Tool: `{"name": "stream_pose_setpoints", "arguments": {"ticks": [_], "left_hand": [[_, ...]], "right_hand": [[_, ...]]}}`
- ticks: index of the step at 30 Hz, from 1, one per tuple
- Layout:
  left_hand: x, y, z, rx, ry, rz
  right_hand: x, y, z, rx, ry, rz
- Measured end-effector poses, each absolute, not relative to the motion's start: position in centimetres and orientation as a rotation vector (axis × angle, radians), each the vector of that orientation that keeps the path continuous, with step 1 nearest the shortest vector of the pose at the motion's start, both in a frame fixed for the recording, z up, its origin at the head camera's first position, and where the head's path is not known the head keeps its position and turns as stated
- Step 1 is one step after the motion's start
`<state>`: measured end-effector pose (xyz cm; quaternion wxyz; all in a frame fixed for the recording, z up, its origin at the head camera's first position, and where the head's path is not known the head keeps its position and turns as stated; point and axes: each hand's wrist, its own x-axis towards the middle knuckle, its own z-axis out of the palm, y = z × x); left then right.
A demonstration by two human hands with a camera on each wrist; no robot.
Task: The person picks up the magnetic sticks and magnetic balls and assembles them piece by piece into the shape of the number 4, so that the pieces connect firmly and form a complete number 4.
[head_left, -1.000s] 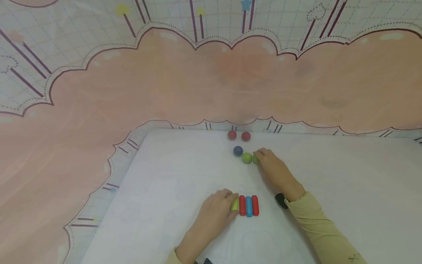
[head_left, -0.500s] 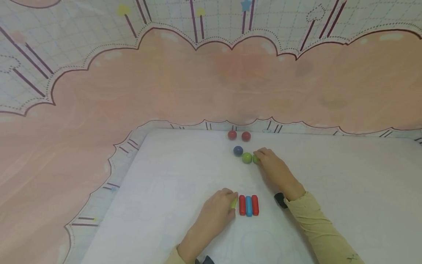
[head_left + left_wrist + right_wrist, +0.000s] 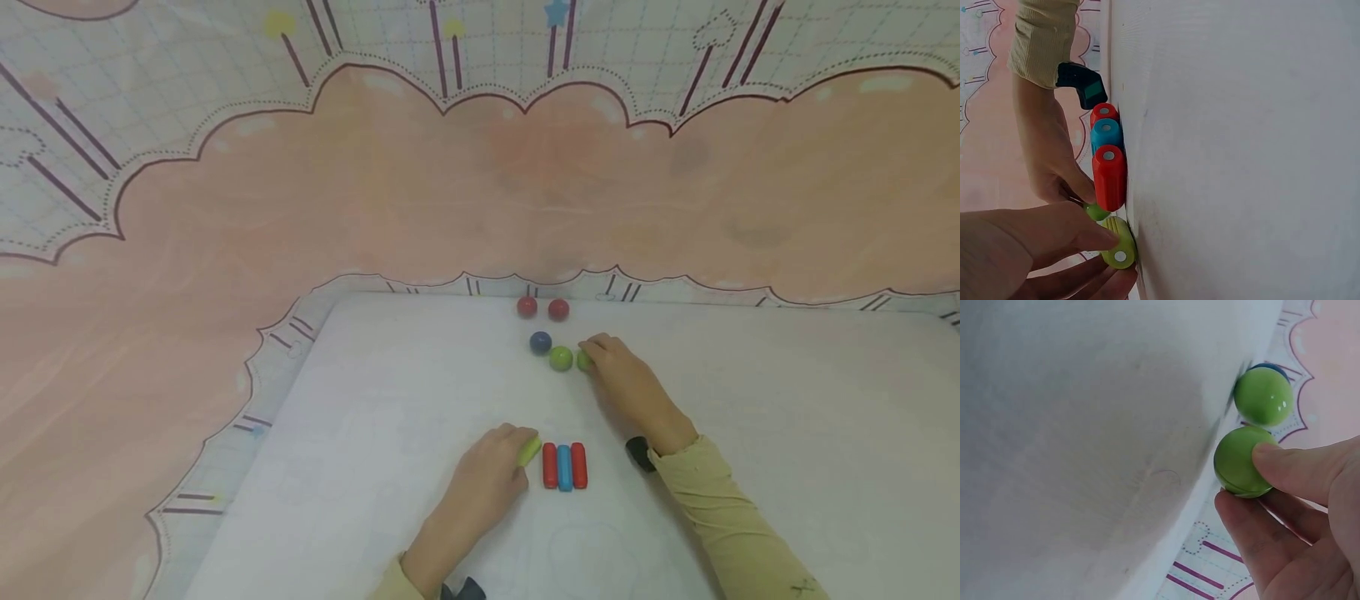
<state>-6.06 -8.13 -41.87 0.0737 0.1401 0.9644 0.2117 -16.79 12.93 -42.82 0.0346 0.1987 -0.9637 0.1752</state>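
The yellow-green rod (image 3: 528, 451) is held aslant, just left of 3 parallel rods (image 3: 565, 467), apparently so that its angle can be controlled. It is pinched by the left hand (image 3: 487, 471), thumb and fingertips parted by its width. Farther off, 1 green ball (image 3: 1241, 461) is similarly pinched by the right hand (image 3: 628, 382), probably against rolling, just right of a loose green ball (image 3: 561, 358).

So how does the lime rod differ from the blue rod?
The left hand holds the lime rod; no hand touches the blue rod. The lime rod slants in the head view; the blue rod lies parallel between two red rods. Both show a pale round end spot.
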Motion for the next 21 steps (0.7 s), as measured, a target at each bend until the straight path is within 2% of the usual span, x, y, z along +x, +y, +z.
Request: {"name": "stream_pose_setpoints", "arguments": {"ticks": [21], "left_hand": [[-6.81, -8.67, -41.74, 0.382, 2.94, 0.74]], "right_hand": [[-15.98, 13.49, -42.55, 0.594, -2.926, 0.555]]}}
